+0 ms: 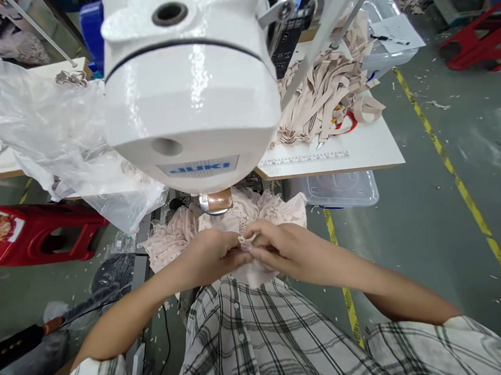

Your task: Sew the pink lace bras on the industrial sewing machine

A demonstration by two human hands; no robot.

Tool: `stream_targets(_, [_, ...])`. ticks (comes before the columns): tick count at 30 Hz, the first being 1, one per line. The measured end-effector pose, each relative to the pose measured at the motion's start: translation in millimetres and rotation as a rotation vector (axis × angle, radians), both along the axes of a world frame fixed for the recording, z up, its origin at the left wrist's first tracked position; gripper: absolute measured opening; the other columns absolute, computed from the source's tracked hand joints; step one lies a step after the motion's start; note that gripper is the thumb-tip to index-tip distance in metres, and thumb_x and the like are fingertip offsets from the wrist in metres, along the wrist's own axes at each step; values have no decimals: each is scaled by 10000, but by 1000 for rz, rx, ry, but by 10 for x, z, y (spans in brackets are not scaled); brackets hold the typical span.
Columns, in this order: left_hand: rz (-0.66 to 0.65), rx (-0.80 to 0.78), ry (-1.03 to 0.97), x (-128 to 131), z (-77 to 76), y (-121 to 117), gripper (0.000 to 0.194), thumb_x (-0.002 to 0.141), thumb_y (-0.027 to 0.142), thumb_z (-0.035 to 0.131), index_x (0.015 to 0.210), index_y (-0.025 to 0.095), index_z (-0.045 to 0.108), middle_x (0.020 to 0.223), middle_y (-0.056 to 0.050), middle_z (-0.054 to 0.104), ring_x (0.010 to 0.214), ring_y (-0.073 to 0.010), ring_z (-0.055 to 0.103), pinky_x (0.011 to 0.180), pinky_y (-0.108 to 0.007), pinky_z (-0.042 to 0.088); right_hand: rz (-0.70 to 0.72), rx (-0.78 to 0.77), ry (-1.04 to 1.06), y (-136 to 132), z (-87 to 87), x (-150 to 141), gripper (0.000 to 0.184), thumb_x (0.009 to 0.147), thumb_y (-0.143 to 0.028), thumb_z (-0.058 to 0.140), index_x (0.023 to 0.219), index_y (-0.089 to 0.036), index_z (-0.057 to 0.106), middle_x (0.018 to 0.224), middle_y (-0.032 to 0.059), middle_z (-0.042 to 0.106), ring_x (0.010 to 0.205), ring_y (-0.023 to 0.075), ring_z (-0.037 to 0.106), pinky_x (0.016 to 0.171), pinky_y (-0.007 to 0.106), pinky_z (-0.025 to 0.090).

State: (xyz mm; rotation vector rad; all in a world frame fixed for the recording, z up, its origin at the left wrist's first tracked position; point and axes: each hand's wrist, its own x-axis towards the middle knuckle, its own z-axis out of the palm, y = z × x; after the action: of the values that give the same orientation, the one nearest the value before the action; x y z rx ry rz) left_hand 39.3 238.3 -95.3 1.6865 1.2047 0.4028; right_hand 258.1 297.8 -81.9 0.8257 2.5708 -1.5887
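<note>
Pale pink lace fabric [170, 236] lies bunched under the head of a white sewing machine [191, 106] and hangs toward my lap. Close to my body, my left hand [213, 253] pinches a folded edge of this fabric. My right hand [278, 248] grips the same edge just beside it, thumb and fingers pressed together. The fingertips of both hands nearly meet. A copper-coloured plate [217, 201] shows at the machine's lower end, directly beyond my hands. The machine's needle area is hidden by its head.
Beige fabric strips [318, 96] are heaped on the white table [374, 143] at right, with red-handled scissors [347, 123] among them. Below sits a clear plastic box [343, 188]. Plastic sheeting [60, 127] covers the left side. A red stool [63, 231] stands at left.
</note>
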Motion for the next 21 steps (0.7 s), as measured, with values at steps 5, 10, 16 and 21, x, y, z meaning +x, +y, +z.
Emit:
stream_targets(5, [20, 176, 100, -144, -32, 60, 414, 1002, 350, 461, 621, 190, 429, 515, 49, 372, 464, -78, 328, 489, -258, 208, -143, 22, 138, 158, -167, -127, 201, 988, -312, 526, 938, -200, 685, 768, -6, 682, 704, 126, 584, 642, 243, 359])
stream_targets(10, [159, 99, 150, -316, 105, 196, 434, 945, 449, 587, 606, 182, 544, 508, 34, 464, 457, -76, 367, 465, -236, 229, -228, -32, 252, 357, -220, -263, 169, 923, -317, 625, 907, -203, 747, 846, 14, 725, 777, 136, 621, 700, 250, 395])
stream_targets(16, [458, -6, 201, -575, 107, 390, 458, 849, 530, 686, 572, 193, 546, 450, 53, 366, 413, -73, 261, 413, -244, 167, -306, -36, 86, 623, -264, -382, 258, 871, -424, 668, 799, -179, 708, 783, 5, 694, 704, 125, 576, 678, 264, 364])
stream_targets(21, [552, 167, 205, -680, -35, 516, 364, 748, 526, 758, 636, 214, 607, 505, 17, 519, 543, -153, 513, 478, -238, 389, -251, -156, 116, 850, -392, -475, 320, 815, -479, 700, 748, -168, 662, 787, 13, 674, 755, 146, 603, 705, 272, 420])
